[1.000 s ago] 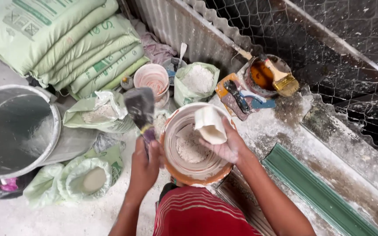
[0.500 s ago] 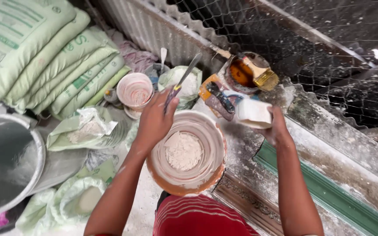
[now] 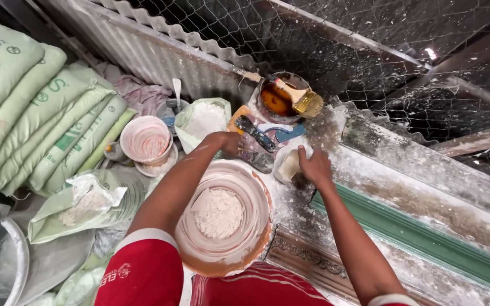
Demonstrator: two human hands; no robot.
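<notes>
Now right hand [image 3: 315, 165] grips a white cup [image 3: 288, 165] beside the bowl [image 3: 224, 218]; left hand's [image 3: 231, 144] grip unclear.

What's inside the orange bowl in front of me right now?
The orange bowl holds a heap of white powder on a white-coated inside. The left forearm covers its left rim, so that edge stays unseen.

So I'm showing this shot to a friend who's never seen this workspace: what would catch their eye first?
Probably the orange bowl of white powder at bottom centre, in front of the person. Next, the stacked pale green sacks at left, and the tin with a wide brush resting across it near the wire mesh. The left hand reaches toward the tools past the bowl; the right hand touches a small white cup.
</notes>
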